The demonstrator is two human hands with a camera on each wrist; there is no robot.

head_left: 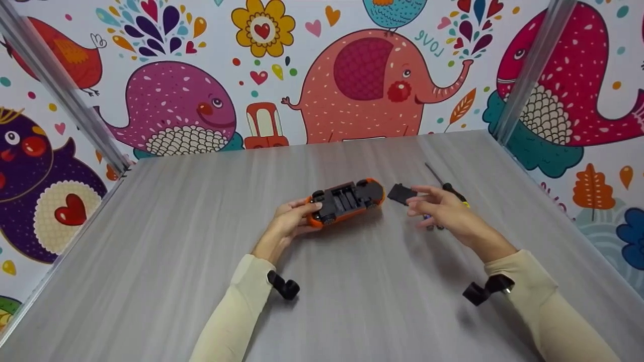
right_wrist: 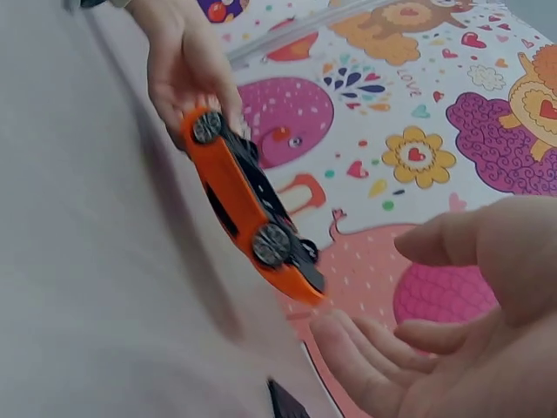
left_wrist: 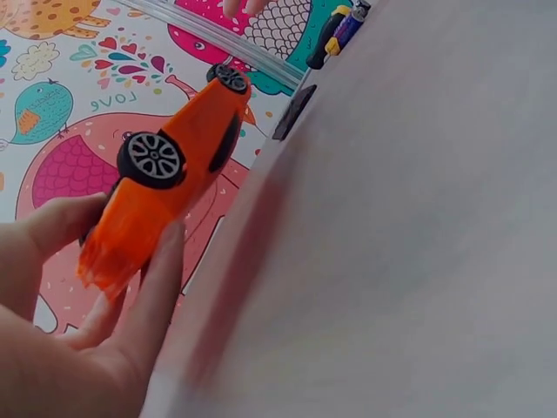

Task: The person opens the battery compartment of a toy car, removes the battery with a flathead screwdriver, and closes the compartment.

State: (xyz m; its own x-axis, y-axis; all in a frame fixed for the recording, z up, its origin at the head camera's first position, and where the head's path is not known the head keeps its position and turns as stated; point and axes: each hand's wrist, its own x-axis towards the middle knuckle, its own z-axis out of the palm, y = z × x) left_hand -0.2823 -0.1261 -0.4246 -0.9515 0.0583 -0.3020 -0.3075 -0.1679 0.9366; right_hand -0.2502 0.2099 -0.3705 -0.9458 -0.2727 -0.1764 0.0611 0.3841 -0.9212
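Observation:
My left hand [head_left: 289,221] grips one end of an orange toy car [head_left: 347,202], thumb on its dark underside. The car is held wheels up over the table, its battery compartment uncovered and its slots showing. In the left wrist view the orange body [left_wrist: 170,178] and spoked wheels appear side on. My right hand [head_left: 445,208] is above the table with fingers apart and nothing between them. Just left of its fingertips in the head view lies a flat black cover [head_left: 400,193]. The right wrist view shows the right hand [right_wrist: 452,322] near the car's far end [right_wrist: 296,283].
A screwdriver [head_left: 453,192] with a black and yellow handle lies beyond the right hand. Batteries [left_wrist: 350,28] lie beside it, partly hidden by that hand in the head view. Cartoon-printed walls [head_left: 271,75] and metal posts [head_left: 533,70] border the grey table [head_left: 166,241].

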